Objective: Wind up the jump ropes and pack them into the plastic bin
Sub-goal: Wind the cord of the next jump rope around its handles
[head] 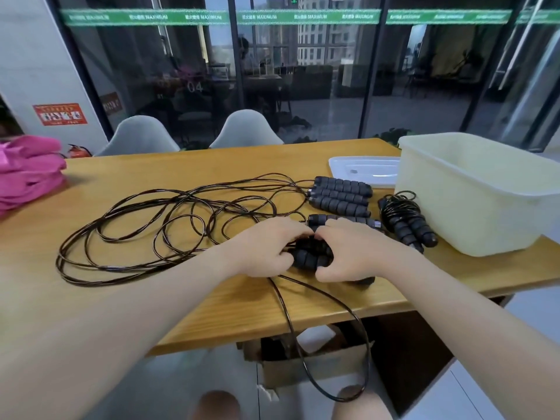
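My left hand [266, 247] and my right hand [354, 250] both grip a pair of black foam jump rope handles [312, 257] near the table's front edge. The cord of this rope [351, 313] hangs in a loop off the table edge toward the floor. Loose black cords [157, 225] sprawl across the table to the left. Three more handles [341, 195] lie side by side behind my hands, and another handle [342, 221] lies just beyond my fingers. A wound-up rope [404, 218] rests against the cream plastic bin [472, 195] at the right.
The bin's clear lid [365, 169] lies flat behind the handles. Folded pink cloth [28, 171] sits at the table's left edge. Two grey chairs [245, 128] stand behind the wooden table [121, 298]. A cardboard box [315, 362] is under the table.
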{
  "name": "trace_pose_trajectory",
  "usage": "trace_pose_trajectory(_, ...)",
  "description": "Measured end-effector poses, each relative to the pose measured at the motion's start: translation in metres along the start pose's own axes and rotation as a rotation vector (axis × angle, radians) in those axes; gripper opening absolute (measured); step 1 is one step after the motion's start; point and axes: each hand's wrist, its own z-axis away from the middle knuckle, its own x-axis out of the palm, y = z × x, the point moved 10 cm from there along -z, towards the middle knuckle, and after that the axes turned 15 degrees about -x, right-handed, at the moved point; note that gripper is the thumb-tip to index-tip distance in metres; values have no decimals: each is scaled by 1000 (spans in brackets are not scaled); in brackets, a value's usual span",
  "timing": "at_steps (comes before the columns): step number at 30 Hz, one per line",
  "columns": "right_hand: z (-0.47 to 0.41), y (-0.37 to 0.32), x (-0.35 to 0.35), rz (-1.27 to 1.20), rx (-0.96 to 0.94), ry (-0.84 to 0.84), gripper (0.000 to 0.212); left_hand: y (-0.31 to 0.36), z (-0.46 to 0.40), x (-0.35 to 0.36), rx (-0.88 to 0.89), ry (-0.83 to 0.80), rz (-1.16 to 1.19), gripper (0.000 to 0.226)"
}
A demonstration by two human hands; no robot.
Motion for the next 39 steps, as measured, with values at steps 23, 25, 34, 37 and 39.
trace_pose_trajectory(23,7,-11,-112,145,100,333,42,-18,11,-129,-193,292,-265,19)
trace_pose_trajectory(25,6,-16,-132,202,116,446,38,-17,14,-142,-183,353,-227,17)
trace_pose_trajectory(34,-10,-6,-166,57,215,563,35,-82,32,-166,-273,539,-185,35)
trace_pose_trajectory(37,-19,-2,-162,-38,211,593,30,-101,31,-153,-309,568,-348,50)
trace_pose_trajectory(39,-23,2,-159,-92,213,601,29,-115,33,-150,-352,616,-367,51)
